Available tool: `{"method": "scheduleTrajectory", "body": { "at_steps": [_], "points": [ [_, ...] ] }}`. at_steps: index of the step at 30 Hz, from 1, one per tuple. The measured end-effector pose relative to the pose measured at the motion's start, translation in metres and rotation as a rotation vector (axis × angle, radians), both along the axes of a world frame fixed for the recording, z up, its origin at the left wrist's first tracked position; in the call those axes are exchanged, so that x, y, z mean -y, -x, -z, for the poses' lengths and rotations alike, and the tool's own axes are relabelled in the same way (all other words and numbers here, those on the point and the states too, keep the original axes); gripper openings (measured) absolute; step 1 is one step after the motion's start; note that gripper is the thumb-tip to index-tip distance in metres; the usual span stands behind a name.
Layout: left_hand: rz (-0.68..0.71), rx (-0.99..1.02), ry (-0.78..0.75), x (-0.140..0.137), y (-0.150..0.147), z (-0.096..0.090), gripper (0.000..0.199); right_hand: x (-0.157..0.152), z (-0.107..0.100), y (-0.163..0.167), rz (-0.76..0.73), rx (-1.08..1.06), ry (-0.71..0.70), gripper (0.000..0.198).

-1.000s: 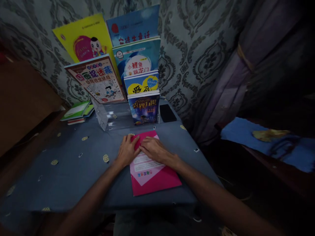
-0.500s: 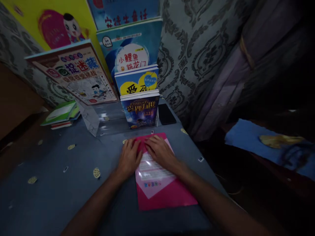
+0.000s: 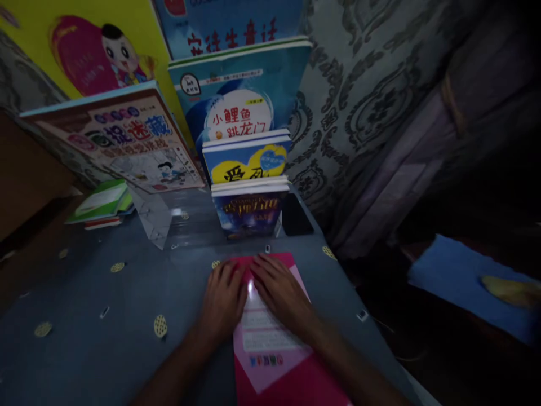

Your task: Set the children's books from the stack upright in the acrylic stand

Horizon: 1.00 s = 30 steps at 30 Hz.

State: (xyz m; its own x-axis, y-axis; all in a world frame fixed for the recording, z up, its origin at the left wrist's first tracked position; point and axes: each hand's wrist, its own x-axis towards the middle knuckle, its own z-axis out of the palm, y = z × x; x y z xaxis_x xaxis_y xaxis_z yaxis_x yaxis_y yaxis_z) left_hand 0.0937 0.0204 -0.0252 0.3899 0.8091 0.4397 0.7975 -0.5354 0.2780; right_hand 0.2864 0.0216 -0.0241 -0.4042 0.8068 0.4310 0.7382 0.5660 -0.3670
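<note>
A glossy pink book [image 3: 270, 389] lies flat on the table, with a pale printed panel whose letters stand upside down to me. My left hand [image 3: 224, 299] rests on its upper left edge, fingers stretched out and partly over the table. My right hand [image 3: 281, 293] lies palm down across the upper part of the cover, its fingers extended towards the far edge. The fingertips of both hands come close together near the top. Neither hand is closed around anything. My forearms cover parts of the book, and its near end runs out of view.
Beyond the book, a clear stand [image 3: 154, 217] and several upright books, among them a dark blue one [image 3: 249, 217], line the wall. A black phone [image 3: 297, 217] lies to their right. Green booklets [image 3: 99, 203] are stacked at left. A blue cloth [image 3: 473, 287] is off the table's right side.
The view has shifted, so the book and hands appear lower in the picture. Both hands stay flat on the pink book, with the fingers only slightly different in position.
</note>
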Motion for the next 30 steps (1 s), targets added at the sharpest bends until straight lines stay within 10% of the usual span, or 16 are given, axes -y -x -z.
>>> {"method": "scheduleTrajectory", "body": {
  "at_steps": [30],
  "points": [
    [-0.134,-0.292,0.137,0.030,-0.042,-0.037,0.033,0.009,0.000,-0.022,0.006,0.141,0.005,0.043]
  ]
}}
